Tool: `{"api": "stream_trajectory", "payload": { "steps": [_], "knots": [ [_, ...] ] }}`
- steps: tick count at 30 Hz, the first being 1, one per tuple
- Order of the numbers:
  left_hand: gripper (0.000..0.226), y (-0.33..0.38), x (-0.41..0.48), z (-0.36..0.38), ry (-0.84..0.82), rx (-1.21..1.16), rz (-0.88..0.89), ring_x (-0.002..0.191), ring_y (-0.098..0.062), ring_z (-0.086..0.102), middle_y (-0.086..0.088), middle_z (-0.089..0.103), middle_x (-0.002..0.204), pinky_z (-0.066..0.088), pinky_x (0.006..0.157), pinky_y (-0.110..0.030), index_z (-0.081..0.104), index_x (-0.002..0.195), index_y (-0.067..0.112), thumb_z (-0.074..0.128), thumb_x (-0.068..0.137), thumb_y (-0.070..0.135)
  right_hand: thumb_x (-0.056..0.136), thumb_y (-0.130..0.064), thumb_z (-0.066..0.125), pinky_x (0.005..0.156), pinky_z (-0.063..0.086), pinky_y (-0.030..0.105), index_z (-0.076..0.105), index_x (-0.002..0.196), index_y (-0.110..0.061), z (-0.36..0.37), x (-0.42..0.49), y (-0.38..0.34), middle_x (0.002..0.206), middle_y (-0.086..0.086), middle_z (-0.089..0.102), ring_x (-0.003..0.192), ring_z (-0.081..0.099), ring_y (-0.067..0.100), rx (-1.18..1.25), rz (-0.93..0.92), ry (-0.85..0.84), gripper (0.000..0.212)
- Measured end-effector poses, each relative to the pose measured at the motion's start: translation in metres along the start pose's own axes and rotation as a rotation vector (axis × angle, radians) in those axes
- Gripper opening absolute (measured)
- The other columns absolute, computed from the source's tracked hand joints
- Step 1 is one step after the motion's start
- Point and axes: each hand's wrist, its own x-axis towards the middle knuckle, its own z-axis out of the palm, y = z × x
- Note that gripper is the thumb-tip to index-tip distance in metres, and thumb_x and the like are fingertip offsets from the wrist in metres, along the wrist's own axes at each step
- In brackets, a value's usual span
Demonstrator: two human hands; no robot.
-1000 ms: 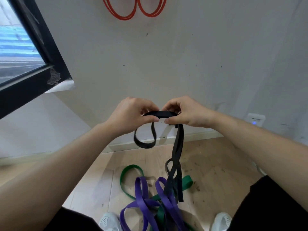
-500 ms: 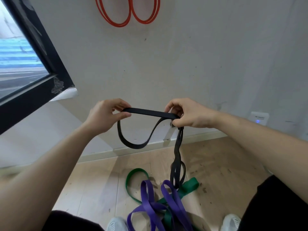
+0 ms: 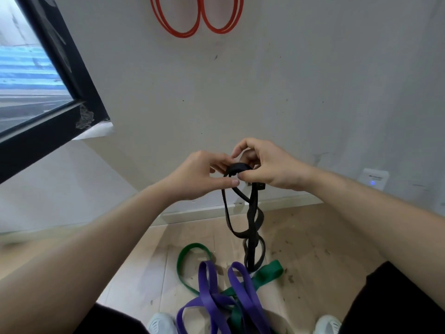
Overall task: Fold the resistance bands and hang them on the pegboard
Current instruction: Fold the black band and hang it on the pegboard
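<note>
Pinch grip of left hand (image 3: pixel 199 174) and of right hand (image 3: pixel 272 165) on gathered top of black band (image 3: pixel 253 213)

Black band (image 3: pixel 252 213) matt rubber; floor (image 3: pixel 313 249) pale wood, scuffed; wall (image 3: pixel 289 92) matt, speckled.

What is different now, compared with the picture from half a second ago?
The left hand moved right to meet the right hand, gathering the black band into a longer hanging loop; both still pinch it. The purple band, green band and red bands stayed put.
</note>
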Motion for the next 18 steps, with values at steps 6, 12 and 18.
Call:
{"api": "stream_trajectory", "payload": {
  "steps": [6,12,18],
  "knots": [
    [0.017,0.004,0.000,-0.011,0.080,-0.012,0.035,0.090,-0.003,0.069,0.010,0.076,0.093,0.050,0.090,-0.026,0.077,0.106,0.024,0.076,0.089,0.028,0.083,0.006,0.068,0.063,0.049,0.021,0.055,0.109,-0.011,-0.001,0.001,0.002,0.080,0.010,0.068,0.065,0.058,0.008,-0.028,0.017,-0.023,0.034],
    [0.011,0.001,-0.007,-0.033,0.350,-0.261,-0.001,0.082,0.001,0.066,0.011,0.072,0.088,0.050,0.081,-0.015,0.072,0.099,0.023,0.070,0.094,0.015,0.083,0.003,0.068,0.076,0.057,0.041,0.058,0.105,-0.004,0.001,0.006,0.022,0.082,0.008,0.061,0.073,0.060,0.017,-0.053,0.085,-0.051,0.025],
    [0.012,-0.014,-0.014,-0.051,0.596,-0.393,-0.046,0.090,-0.008,0.065,0.006,0.071,0.092,0.052,0.088,-0.019,0.071,0.100,0.024,0.066,0.097,0.013,0.085,-0.013,0.074,0.089,0.053,0.059,0.062,0.096,-0.006,-0.004,0.009,0.036,0.091,0.021,0.063,0.084,0.065,0.034,-0.180,0.130,-0.067,0.018]
  ]
}}
